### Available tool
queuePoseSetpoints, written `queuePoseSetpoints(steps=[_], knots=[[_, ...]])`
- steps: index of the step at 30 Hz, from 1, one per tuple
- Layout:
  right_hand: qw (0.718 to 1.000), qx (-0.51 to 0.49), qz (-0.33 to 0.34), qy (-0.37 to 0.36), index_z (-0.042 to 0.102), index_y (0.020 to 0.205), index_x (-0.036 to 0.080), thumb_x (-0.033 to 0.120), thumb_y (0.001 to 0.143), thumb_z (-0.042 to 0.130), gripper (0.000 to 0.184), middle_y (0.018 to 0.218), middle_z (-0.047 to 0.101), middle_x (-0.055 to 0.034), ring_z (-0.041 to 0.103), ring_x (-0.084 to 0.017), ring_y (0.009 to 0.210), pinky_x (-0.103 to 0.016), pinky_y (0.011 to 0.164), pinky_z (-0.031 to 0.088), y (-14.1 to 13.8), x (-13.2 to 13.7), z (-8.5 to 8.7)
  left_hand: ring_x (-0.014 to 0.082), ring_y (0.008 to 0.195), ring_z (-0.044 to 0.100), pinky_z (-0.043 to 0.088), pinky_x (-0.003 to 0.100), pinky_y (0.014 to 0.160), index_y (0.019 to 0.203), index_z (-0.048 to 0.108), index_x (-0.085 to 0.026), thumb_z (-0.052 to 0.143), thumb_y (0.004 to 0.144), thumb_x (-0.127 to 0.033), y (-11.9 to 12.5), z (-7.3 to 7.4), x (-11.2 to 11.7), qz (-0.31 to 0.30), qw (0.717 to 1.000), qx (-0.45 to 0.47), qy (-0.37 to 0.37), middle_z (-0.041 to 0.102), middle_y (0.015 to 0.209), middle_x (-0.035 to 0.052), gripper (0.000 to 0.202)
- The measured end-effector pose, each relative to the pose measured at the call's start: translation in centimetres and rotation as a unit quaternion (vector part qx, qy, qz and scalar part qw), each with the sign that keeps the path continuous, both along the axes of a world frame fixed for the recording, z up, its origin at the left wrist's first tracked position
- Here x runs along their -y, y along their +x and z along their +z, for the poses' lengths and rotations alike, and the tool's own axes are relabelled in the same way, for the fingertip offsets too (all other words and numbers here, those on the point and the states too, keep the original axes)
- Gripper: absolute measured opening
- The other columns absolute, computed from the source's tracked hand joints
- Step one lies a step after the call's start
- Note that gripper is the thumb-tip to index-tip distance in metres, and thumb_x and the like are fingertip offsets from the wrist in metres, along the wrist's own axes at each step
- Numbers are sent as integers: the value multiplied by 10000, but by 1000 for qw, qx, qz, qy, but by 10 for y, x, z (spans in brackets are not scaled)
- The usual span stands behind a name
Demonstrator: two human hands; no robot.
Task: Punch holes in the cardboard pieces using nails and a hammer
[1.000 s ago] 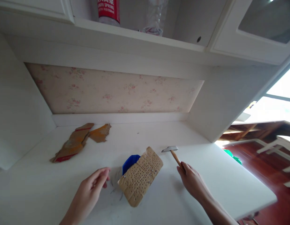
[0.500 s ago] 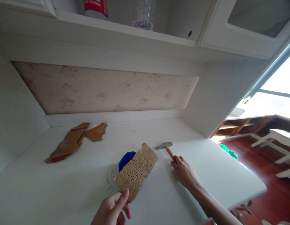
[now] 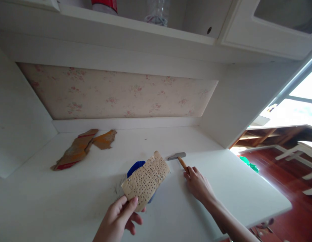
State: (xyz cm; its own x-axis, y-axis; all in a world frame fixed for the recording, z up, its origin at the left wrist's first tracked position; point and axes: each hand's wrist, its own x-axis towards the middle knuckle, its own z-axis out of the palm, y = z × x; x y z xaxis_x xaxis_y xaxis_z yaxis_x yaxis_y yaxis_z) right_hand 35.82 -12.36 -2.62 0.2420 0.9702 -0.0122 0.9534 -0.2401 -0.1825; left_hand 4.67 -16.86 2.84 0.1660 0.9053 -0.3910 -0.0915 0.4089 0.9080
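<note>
1. We are looking down at a white surface (image 3: 70, 198) set under a white cupboard shelf (image 3: 135, 27), and we are taking the perforated cardboard piece (image 3: 145, 178) as our landmark.
2. Our left hand (image 3: 118, 220) is holding the near corner of the perforated cardboard piece, with the thumb on top and the other fingers underneath; this grip is closed on the cardboard, which is tilting up and away from us.
3. A blue object (image 3: 134, 166) is showing just behind the cardboard piece, mostly hidden by it; we cannot tell what it is.
4. Our right hand (image 3: 199, 186) is lying to the right of the cardboard piece, with its fingers wrapping the wooden handle of a small hammer (image 3: 180, 159); this grip is closed on the handle.
5. The hammer's grey metal head is sitting on the surface just beyond and to the right of the cardboard piece, apart from it.
6. Two torn cardboard scraps (image 3: 80, 148) are lying flat on the surface, well to the left of and beyond the perforated piece, near the back wall.
7. A floral-patterned back panel (image 3: 115, 97) is running along the wall beyond the cardboard piece.
8. Above it, on the cupboard shelf, a red-labelled bottle (image 3: 104, 4) and a clear plastic bottle (image 3: 157, 13) are standing, each cut off by the top edge.
9. Far to the right of the cardboard piece, a red-brown wooden floor (image 3: 284, 174) and a green object (image 3: 249, 163) are showing past the edge of the surface.
</note>
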Motion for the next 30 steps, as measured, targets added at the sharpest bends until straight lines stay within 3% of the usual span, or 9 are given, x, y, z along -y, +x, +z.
queuePoseSetpoints(steps=[8, 14, 18, 21, 24, 30], knots=[[1000, 7, 2, 15, 567, 1048, 219, 302, 1010, 353, 233, 1072, 593, -71, 652, -174, 729, -279, 562, 348, -3, 1, -1, 186, 614, 617, 450, 244, 450, 803, 667, -132, 693, 733, -587, -4, 6, -1, -16, 999, 14, 35, 703, 757, 117, 461], [999, 30, 8, 25, 554, 1066, 225, 304, 1012, 330, 244, 1084, 563, -69, 641, -165, 675, -283, 542, 359, -2, 1, -6, 181, 626, 609, 480, 260, 486, 827, 651, -134, 640, 788, -599, -27, 7, -14, -36, 995, 16, 91, 692, 785, 101, 467], [998, 44, 20, 37, 562, 1040, 214, 289, 1006, 332, 244, 1045, 560, -85, 652, -206, 787, -295, 603, 414, -2, 0, -11, 164, 611, 601, 489, 267, 512, 825, 616, -135, 600, 845, -558, -48, 10, -45, -38, 988, 12, 149, 672, 777, 81, 423], [997, 45, 28, 48, 573, 998, 199, 256, 998, 332, 248, 1036, 569, -107, 651, -213, 786, -321, 670, 449, -1, -1, -15, 141, 582, 572, 484, 256, 503, 794, 558, -155, 588, 864, -534, -59, 14, -76, 3, 982, 24, 189, 617, 700, 26, 386], [998, 17, 27, 50, 565, 1016, 213, 275, 995, 316, 258, 1084, 569, -116, 655, -203, 749, -325, 638, 457, 1, -3, -22, 115, 547, 526, 465, 236, 472, 782, 501, -178, 613, 846, -528, -62, 13, -104, 51, 976, 45, 207, 559, 667, -23, 373], [997, -65, 12, 45, 518, 1114, 238, 400, 993, 269, 321, 1117, 563, -108, 678, -230, 837, -363, 696, 489, 17, -6, -37, 93, 489, 502, 423, 212, 438, 798, 481, -188, 625, 818, -542, -50, -14, -145, 68, 974, 75, 201, 566, 664, -41, 383]])
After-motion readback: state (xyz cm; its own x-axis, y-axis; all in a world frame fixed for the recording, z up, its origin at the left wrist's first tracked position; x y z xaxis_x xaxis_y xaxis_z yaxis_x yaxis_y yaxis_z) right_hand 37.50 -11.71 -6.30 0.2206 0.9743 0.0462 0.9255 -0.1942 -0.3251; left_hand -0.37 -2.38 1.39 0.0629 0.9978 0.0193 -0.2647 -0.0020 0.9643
